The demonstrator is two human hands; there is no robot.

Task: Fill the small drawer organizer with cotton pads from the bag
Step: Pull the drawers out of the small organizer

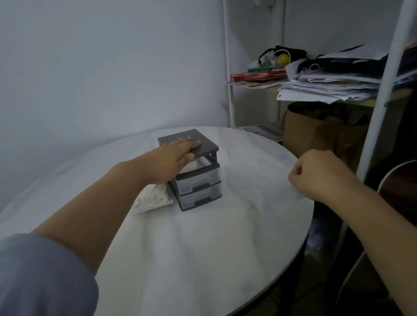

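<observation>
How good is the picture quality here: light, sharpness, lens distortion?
Head view: dim, bluish, flat light, no glare, only faint shadows on the table. Head view: the white shelf post at right leans steeply, likely from wide-angle distortion. Head view: soft overall; the drawer organizer under the left hand reads clearly, the bag beside it less so.
</observation>
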